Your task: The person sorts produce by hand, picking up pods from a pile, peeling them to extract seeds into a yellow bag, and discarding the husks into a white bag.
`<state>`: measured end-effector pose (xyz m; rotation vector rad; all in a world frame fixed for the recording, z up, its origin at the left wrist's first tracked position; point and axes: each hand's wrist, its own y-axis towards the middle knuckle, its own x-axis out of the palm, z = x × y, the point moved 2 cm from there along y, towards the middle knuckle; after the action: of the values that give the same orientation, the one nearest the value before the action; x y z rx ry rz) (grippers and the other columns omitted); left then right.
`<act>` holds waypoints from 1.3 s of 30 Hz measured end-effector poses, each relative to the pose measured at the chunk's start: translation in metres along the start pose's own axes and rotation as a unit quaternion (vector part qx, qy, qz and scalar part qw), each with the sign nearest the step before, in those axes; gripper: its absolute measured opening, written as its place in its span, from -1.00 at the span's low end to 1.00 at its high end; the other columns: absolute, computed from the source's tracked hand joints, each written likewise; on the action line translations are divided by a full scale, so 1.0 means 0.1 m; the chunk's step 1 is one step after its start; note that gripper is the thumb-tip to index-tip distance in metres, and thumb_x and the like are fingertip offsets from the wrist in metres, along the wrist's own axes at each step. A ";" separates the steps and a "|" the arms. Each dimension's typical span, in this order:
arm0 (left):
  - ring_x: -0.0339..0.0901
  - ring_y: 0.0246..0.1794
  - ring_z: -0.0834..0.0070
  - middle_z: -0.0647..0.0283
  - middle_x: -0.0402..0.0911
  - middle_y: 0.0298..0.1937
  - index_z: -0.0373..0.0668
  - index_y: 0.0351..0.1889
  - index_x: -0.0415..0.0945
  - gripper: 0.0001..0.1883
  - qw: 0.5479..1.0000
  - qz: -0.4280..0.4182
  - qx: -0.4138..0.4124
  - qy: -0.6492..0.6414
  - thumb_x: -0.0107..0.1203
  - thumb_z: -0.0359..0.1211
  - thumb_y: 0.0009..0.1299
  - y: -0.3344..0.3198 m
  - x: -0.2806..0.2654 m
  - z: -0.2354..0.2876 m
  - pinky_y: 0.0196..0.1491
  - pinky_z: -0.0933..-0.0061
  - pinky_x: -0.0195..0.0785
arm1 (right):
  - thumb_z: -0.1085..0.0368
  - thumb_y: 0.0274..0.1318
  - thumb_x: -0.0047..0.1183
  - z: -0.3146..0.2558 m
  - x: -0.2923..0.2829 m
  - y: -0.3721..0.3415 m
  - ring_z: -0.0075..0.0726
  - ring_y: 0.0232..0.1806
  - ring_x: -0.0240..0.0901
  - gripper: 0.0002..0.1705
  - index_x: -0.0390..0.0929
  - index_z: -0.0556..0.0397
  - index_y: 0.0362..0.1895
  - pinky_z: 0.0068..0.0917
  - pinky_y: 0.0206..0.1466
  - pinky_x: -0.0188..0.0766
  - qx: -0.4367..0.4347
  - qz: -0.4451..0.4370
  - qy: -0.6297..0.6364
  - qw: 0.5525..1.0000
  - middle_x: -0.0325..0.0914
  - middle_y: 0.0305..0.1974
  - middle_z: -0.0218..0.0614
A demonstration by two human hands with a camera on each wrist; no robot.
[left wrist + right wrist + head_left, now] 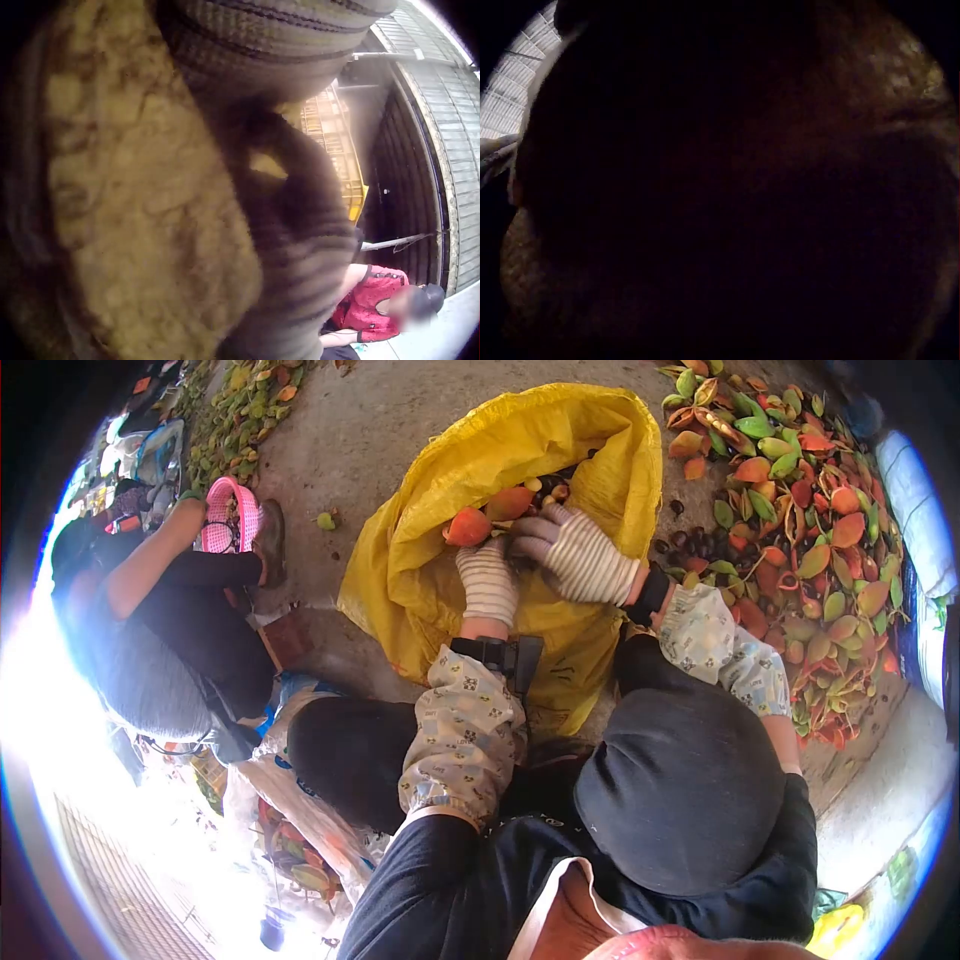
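Observation:
Both hands wear striped gloves with dark fingers and work inside the mouth of a yellow sack (400, 605). My left hand (487, 582) holds a red pod (467, 528) at its fingertips. An orange pod (509, 503) lies just above. My right hand (580, 558) is close on the right, its bent fingers reaching towards the left hand; what they touch is hidden. Small dark and pale seeds (548, 490) lie beyond the hands. In the left wrist view the glove (292, 247) shows close up beside yellow material. The right wrist view is almost wholly dark.
Red and green pods (820, 550) are heaped on the floor at right, with dark seeds (690, 543) at the near side. More pods lie at top left. A person (160, 630) sits at left by a pink basket (232, 515). Another person's dark cap (680, 790) fills the lower right.

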<state>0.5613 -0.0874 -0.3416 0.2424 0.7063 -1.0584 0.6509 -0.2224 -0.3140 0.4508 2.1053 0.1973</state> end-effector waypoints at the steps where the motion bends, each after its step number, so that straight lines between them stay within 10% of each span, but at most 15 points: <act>1: 0.57 -0.26 0.29 0.16 0.60 -0.17 -0.24 -0.13 0.51 -0.74 0.956 -0.016 0.148 0.254 0.14 -0.40 0.22 -0.02 0.02 0.00 -0.24 0.38 0.46 | 0.32 -0.15 0.06 0.03 0.08 -0.02 0.01 0.10 0.35 -0.52 0.50 -0.05 0.00 -0.05 0.10 0.33 0.003 -0.010 -0.042 0.999 0.45 0.08 -0.31; 3: 0.57 -0.26 0.31 0.19 0.60 -0.20 -0.24 -0.12 0.51 -0.75 0.990 0.053 0.018 -0.126 0.10 -0.42 0.24 0.05 0.25 -0.38 -0.24 0.39 0.45 | 0.29 -0.07 0.03 0.00 0.05 -0.01 0.01 0.11 0.34 -0.53 0.50 -0.12 0.03 0.02 0.08 0.33 0.022 -0.065 -0.076 0.995 0.44 0.10 -0.36; 5: 0.58 -0.22 0.33 0.21 0.62 -0.18 -0.18 -0.09 0.52 -0.75 0.967 0.083 -0.036 -0.237 0.07 -0.38 0.27 0.03 0.31 -0.62 -0.20 0.35 0.45 | 0.28 -0.03 0.00 -0.01 0.11 0.01 0.00 0.10 0.34 -0.53 0.48 -0.18 0.07 0.04 0.03 0.34 0.036 -0.087 -0.095 0.991 0.43 0.10 -0.40; 8: 0.60 -0.21 0.33 0.21 0.64 -0.15 -0.12 -0.06 0.53 -0.73 0.975 0.076 -0.098 -0.184 0.06 -0.28 0.31 0.01 0.25 -0.73 -0.20 0.28 0.48 | 0.27 0.03 -0.05 0.05 0.25 0.02 -0.02 0.07 0.36 -0.52 0.45 -0.27 0.12 0.04 -0.05 0.37 0.064 -0.085 -0.102 0.989 0.42 0.10 -0.43; 10: 0.60 -0.34 0.33 0.15 0.63 -0.21 -0.22 -0.08 0.52 -0.74 0.884 0.078 -0.292 -0.357 0.06 -0.33 0.31 -0.07 0.11 -0.26 -0.36 0.28 0.48 | 0.25 0.09 -0.09 0.06 0.29 0.02 -0.03 0.07 0.36 -0.55 0.45 -0.30 0.12 0.06 -0.08 0.38 0.091 -0.109 -0.091 0.986 0.42 0.09 -0.44; 13: 0.54 -0.35 0.41 0.20 0.57 -0.23 -0.26 -0.07 0.50 -0.69 0.849 0.111 -0.354 -0.376 -0.01 -0.60 0.21 -0.06 0.07 0.10 -0.39 0.37 0.44 | 0.21 0.11 -0.10 0.14 0.45 -0.01 -0.09 0.05 0.37 -0.70 0.54 -0.22 -0.07 0.05 -0.06 0.34 0.087 -0.086 -0.094 0.988 0.46 -0.03 -0.43; 21: 0.55 -0.21 0.37 0.16 0.57 -0.13 -0.36 0.05 0.40 -0.60 0.928 0.147 -0.230 -0.255 0.05 -0.62 0.20 0.00 0.14 -0.29 -0.19 0.36 0.47 | 0.20 0.03 -0.08 0.14 0.48 -0.16 -0.17 0.04 0.35 -0.79 0.55 -0.15 -0.25 -0.05 0.01 0.31 0.011 -0.081 -0.125 0.989 0.48 -0.11 -0.41; 25: 0.54 -0.09 0.31 0.12 0.56 -0.07 -0.32 0.14 0.35 -0.52 0.917 0.112 -0.241 -0.297 0.05 -0.64 0.20 0.07 -0.06 -0.23 -0.03 0.33 0.44 | 0.25 -0.03 0.00 0.08 0.33 -0.31 -0.17 0.05 0.34 -0.75 0.55 -0.14 -0.20 -0.10 0.10 0.29 -0.076 0.105 -0.107 0.986 0.47 -0.04 -0.41; 32: 0.54 -0.08 0.31 0.14 0.56 -0.01 -0.25 0.09 0.41 -0.58 0.981 0.031 0.029 -0.188 0.18 -0.44 0.25 0.26 -0.10 -0.69 0.03 0.28 0.42 | 0.30 0.08 0.08 0.38 0.05 -0.16 0.09 0.02 0.34 -0.66 0.54 0.05 -0.01 -0.13 0.10 0.31 0.201 0.206 0.089 0.954 0.46 -0.04 -0.15; 36: 0.54 -0.06 0.35 0.17 0.56 0.00 -0.20 0.11 0.41 -0.54 0.909 -0.078 -0.046 -0.406 0.22 -0.43 0.23 0.17 -0.06 -0.34 0.07 0.27 0.41 | 0.29 0.25 -0.03 0.50 0.18 -0.01 -0.17 0.03 0.48 -0.66 0.46 0.14 0.08 -0.27 0.06 0.42 0.312 0.023 0.477 0.822 0.54 -0.02 -0.17; 39: 0.54 -0.06 0.35 0.18 0.55 0.00 -0.20 0.08 0.43 -0.55 0.770 -0.074 -0.139 -0.618 0.24 -0.45 0.21 -0.03 -0.13 -0.03 0.07 0.30 0.41 | 0.36 0.21 0.03 0.45 0.27 0.01 -0.32 -0.01 0.51 -0.66 0.42 0.20 0.06 -0.40 0.03 0.47 0.310 0.026 0.418 0.853 0.58 -0.08 -0.15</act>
<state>0.5538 -0.0780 -0.3356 -0.7565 -0.3496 -0.9934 0.6756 -0.2122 -0.3590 0.9253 3.0183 -0.3461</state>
